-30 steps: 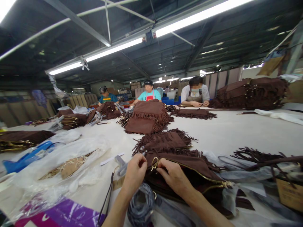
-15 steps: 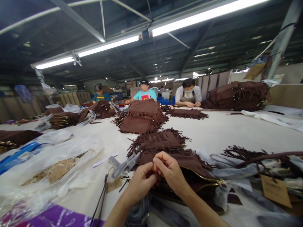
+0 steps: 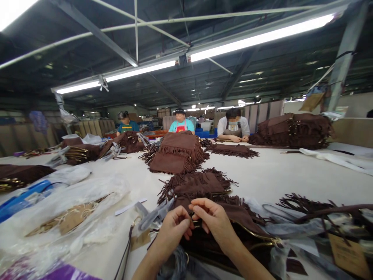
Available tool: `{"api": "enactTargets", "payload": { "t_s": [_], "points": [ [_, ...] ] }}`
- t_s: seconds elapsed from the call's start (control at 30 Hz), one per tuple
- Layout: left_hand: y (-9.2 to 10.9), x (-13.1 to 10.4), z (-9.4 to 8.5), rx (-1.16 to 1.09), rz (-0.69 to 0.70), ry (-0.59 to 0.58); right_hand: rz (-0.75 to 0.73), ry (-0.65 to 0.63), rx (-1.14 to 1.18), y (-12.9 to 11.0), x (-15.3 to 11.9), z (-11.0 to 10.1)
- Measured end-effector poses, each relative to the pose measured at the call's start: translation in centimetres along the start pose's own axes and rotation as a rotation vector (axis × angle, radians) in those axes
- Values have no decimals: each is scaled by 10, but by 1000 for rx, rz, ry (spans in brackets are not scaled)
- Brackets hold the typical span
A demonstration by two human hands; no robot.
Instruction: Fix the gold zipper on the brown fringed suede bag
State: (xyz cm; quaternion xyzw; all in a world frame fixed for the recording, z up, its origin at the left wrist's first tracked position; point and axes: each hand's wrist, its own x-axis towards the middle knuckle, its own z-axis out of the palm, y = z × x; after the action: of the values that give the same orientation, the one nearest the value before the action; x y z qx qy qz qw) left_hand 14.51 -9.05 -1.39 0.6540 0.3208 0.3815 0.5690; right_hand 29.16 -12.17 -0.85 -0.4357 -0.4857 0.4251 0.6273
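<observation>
From my head view, both hands meet low at the middle: the left hand (image 3: pixel 177 225) and the right hand (image 3: pixel 212 219) sit with fingertips nearly together. The left fingers curl in towards the thumb; the right thumb and forefinger come close to each other. A sliver of gold metal (image 3: pixel 196 222) shows between the two sets of tips, but I can't tell which hand grips it, or how firmly.

The brown bag (image 3: pixel 239 214) lies right under my fingers, its dark open mouth towards five o'clock of them. Its gold zip (image 3: pixel 253 233) runs away to just past three. A grey wrapped coil (image 3: pixel 176 262) sits at seven, partly behind the left forearm.

Near the fingertips, at twelve, is another fringed bag (image 3: pixel 202 182), with a stack (image 3: pixel 175 149) beyond it. Clear plastic (image 3: pixel 101 221) spreads over the table (image 3: pixel 279 167) at nine. A co-worker in white sleeves (image 3: pixel 233 128) leans in at one, and a large pile (image 3: pixel 294 132) sits at two.
</observation>
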Motion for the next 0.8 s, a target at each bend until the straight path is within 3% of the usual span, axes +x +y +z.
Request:
{"api": "enactTargets", "payload": {
  "t_s": [0.1,0.4,0.57,0.8],
  "points": [
    [1,0,1,1,-14,-10,12,6,33,1,-1,1],
    [-2,1,-5,-35,-34,126,47,-79,81,2,-2,0],
    [-3,0,-4,-27,-55,86,40,-121,-3,7,-1,-3],
    [3,-4,-3,191,54,97,-62,-81,-141,15,-1,-5]
  ]
}}
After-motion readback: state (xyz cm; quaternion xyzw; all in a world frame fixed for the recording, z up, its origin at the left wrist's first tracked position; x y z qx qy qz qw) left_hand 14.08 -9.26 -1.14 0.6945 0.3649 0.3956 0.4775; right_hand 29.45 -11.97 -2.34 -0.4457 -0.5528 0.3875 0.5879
